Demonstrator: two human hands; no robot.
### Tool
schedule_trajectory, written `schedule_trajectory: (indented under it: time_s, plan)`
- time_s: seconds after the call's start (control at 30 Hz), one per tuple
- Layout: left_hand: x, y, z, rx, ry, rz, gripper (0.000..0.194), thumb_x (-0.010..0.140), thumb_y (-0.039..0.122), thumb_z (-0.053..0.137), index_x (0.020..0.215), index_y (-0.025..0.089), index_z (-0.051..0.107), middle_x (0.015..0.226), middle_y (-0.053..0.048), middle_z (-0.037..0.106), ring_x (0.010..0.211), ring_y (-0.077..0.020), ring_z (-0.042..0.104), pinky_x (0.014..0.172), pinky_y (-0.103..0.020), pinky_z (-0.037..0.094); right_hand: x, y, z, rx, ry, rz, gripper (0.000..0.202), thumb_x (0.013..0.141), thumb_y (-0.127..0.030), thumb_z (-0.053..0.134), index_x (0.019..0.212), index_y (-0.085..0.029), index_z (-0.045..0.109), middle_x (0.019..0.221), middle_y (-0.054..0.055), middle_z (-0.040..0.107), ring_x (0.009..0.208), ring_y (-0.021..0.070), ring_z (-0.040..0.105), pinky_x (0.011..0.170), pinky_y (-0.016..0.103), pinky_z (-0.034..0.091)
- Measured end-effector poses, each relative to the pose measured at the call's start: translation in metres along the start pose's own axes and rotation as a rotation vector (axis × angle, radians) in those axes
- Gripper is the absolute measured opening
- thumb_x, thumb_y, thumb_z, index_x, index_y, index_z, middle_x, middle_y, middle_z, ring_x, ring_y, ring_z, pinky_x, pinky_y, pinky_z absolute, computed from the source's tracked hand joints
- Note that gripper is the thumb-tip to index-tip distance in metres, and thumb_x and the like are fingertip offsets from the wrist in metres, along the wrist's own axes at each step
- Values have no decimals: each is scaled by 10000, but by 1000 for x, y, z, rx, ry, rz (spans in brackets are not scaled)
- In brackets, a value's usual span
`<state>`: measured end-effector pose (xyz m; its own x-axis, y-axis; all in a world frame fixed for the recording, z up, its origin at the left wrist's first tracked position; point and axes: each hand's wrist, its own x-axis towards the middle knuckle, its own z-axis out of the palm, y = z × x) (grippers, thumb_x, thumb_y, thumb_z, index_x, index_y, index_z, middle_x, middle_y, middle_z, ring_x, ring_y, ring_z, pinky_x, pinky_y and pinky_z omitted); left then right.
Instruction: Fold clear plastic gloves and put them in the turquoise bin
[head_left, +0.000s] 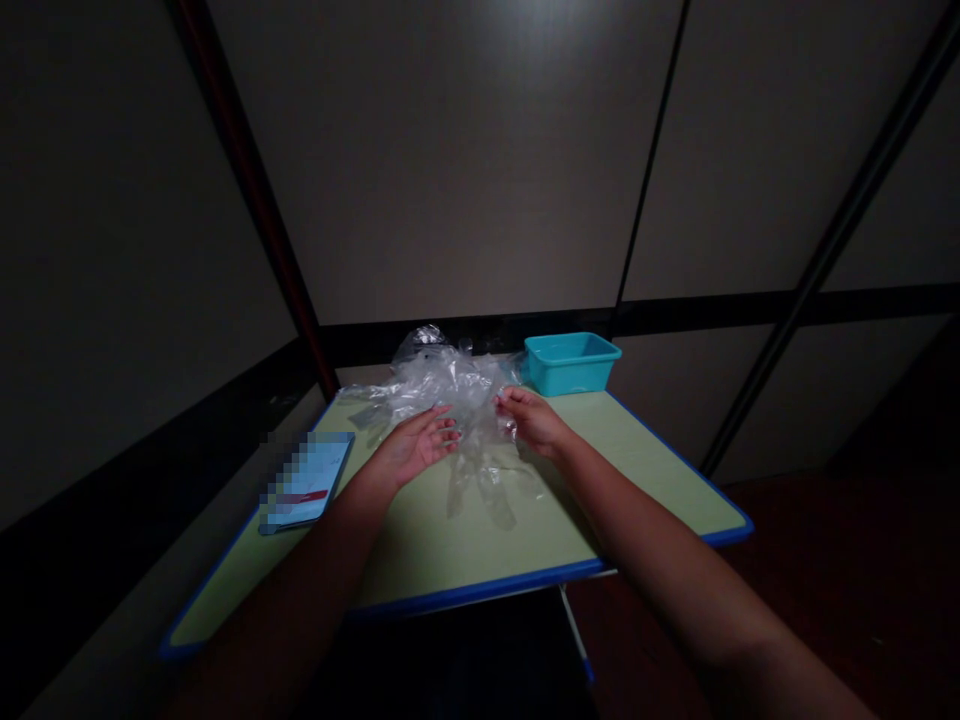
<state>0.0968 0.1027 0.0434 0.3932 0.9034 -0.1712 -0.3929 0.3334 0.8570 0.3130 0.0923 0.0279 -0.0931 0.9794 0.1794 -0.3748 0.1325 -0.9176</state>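
A heap of clear, thin plastic lies crumpled across the back of the small table. At its near side a clear disposable plastic glove spreads toward me, its long finger shapes showing. My right hand pinches thin clear plastic at the glove's right edge, thumb and forefinger together. On the other side, my left hand is open, palm turned inward and fingers apart, close to the glove's left edge. Whether its fingertips touch the plastic I cannot tell.
A turquoise plastic basket stands at the table's back right, beside the heap. A booklet, partly blurred, lies at the left edge. The pale yellow table has a blue rim. Behind it rises a panelled wall.
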Motion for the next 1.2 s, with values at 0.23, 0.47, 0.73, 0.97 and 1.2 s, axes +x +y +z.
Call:
schedule_trajectory:
  time_s: [0.23, 0.47, 0.73, 0.97, 1.2]
  plan:
    - [9, -17, -6, 186, 23, 153, 278, 714, 218, 776, 964, 167, 664, 929, -60, 689, 832, -176, 656, 849, -360, 499, -7, -7, 6, 53, -167, 50, 369, 571, -396, 876, 693, -196, 591, 978, 31, 739, 893, 182, 669, 798, 320, 531]
    - [9, -25, 0, 146, -152, 200, 403, 658, 336, 829, 987, 193, 646, 1074, -76, 704, 1014, -232, 648, 938, -400, 451, -18, -14, 13, 113, -267, 87, 319, 663, -356, 817, 746, -206, 549, 1073, 60, 729, 969, 238, 691, 870, 420, 537]
    - [3, -16, 1, 26, -188, 170, 252, 642, 145, 791, 864, 140, 673, 817, -39, 710, 721, -158, 660, 716, -277, 510, -17, -21, 8, 177, -164, 2, 265, 703, -301, 787, 771, -221, 543, 1074, 31, 724, 1063, 236, 656, 839, 405, 560]
    - [-5, -5, 3, -34, -80, 161, 238, 663, 144, 774, 844, 174, 622, 716, 19, 652, 570, -98, 604, 553, -209, 495, -10, -16, 6, 122, 1, 32, 298, 668, -311, 806, 739, -226, 529, 870, 10, 721, 852, 207, 675, 692, 355, 580]
    - [-1, -10, 2, -30, -173, 169, 225, 616, 116, 777, 748, 150, 598, 741, -22, 670, 661, -143, 638, 618, -253, 516, -6, -15, 4, 89, 152, 25, 246, 730, -296, 733, 730, -229, 496, 798, -18, 677, 752, 171, 645, 625, 339, 578]
